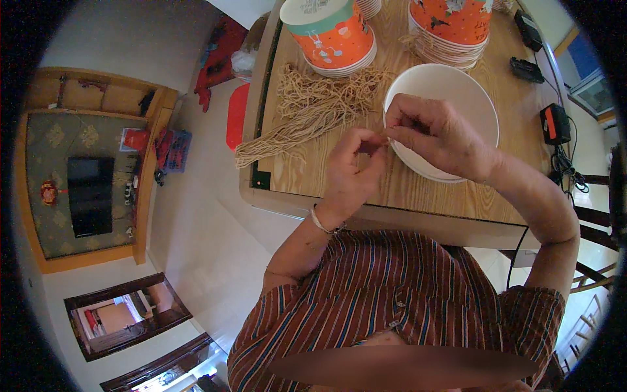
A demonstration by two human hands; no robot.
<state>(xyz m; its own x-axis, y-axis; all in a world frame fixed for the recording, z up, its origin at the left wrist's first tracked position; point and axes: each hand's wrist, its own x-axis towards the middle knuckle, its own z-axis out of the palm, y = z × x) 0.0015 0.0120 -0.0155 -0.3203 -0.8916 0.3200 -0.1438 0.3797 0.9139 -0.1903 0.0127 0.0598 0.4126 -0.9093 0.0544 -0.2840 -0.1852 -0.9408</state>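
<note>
A round white paper bucket (pixel 480 98) stands on the wooden table in front of me, its open mouth facing up. At the left side of its rim my two hands meet. My left hand (pixel 356 166) is closed, with thumb and forefinger pinched together just outside the rim. Over the mouth, my right hand (pixel 444 134) is also pinched, its fingertips close to the left ones. Whatever thin thing lies between the fingertips is too small to make out. A bundle of beige twine strands (pixel 320 108) is spread beside the bucket, left of my left hand.
Stacked orange paper buckets (pixel 333 42) stand at the far left of the table (pixel 450 199). Another orange stack (pixel 450 29), with twine around its lower part, stands behind the white bucket. A black-and-orange box (pixel 555 124) and cables (pixel 568 171) lie along the right edge.
</note>
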